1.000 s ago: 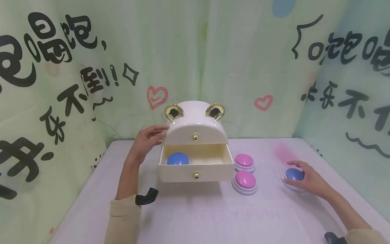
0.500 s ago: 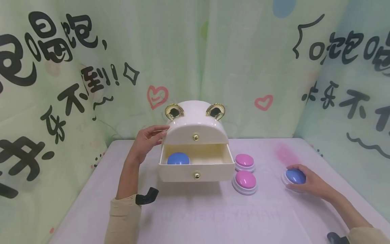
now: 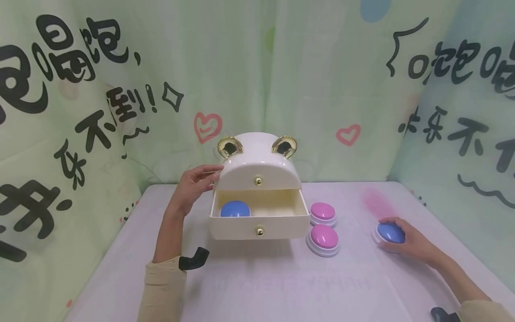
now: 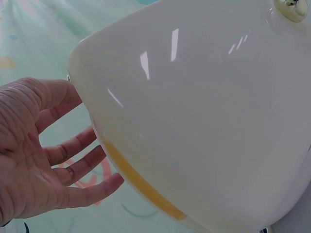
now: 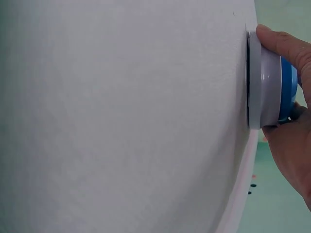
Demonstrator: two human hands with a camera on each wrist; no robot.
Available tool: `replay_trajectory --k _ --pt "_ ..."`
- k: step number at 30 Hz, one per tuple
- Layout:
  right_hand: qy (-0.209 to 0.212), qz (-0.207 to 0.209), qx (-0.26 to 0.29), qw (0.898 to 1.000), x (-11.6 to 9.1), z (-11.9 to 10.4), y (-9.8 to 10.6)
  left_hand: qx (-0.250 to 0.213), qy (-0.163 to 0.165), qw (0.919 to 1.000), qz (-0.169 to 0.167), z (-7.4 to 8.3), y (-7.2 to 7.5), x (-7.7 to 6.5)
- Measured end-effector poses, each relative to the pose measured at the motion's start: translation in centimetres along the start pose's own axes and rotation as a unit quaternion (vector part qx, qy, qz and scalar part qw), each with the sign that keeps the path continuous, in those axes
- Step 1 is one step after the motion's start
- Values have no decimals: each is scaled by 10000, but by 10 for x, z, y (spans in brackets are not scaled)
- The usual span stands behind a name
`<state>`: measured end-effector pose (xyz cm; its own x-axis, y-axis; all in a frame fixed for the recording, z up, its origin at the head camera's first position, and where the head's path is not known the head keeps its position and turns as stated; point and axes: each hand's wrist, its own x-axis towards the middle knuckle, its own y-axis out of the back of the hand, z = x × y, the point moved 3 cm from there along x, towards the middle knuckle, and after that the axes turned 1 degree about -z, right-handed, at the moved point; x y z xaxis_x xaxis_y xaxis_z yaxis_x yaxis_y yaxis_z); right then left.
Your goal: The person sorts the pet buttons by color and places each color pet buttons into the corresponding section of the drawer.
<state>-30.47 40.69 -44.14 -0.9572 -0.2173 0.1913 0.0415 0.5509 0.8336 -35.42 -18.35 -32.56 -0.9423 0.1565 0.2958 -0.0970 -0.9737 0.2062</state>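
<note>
In the head view, a white drawer box (image 3: 261, 156) with two gold-rimmed ears stands mid-table, its lower drawer (image 3: 241, 229) pulled out. A blue-topped button (image 3: 235, 209) sits inside that drawer on the left. My left hand (image 3: 193, 188) rests against the box's left side; in the left wrist view its fingers (image 4: 80, 145) are spread and extended along the white shell. Over on the right, my right hand (image 3: 414, 241) grips another blue push button (image 3: 391, 233) by its round white base. The right wrist view shows thumb and fingers on either side of that base (image 5: 270, 90), at the tabletop.
Two pink push buttons, a rear one (image 3: 322, 211) and a nearer one (image 3: 324, 237), stand just right of the drawer. A pale cloth covers the table (image 3: 297, 286). Printed curtains (image 3: 314, 89) hang behind and at both sides.
My right hand's fingers have closed in around the blue button, and the button has shifted slightly. My left hand, the box and the pink buttons have stayed put.
</note>
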Motion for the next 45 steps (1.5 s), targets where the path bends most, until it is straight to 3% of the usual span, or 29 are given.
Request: replay_trajectory --k 6,13,26,31,35,45 --pt "-204 22 308 9993 -1 -1 1 9 9 10000 16 -1 0 0" --pt "-554 337 517 9966 -3 -1 4 31 9 10000 0 -2 0 0" --pt "-1073 612 1704 9776 -2 -17 8 70 37 10000 -6 -2 0 0" --pt "-983 655 1711 9782 3 -31 11 45 35 10000 5 -2 0 0" --pt "-676 734 1726 9799 4 -50 13 41 54 10000 -2 -3 1 0" --pt "-321 827 2102 9736 5 -95 12 -96 42 9999 -7 0 1 -1"
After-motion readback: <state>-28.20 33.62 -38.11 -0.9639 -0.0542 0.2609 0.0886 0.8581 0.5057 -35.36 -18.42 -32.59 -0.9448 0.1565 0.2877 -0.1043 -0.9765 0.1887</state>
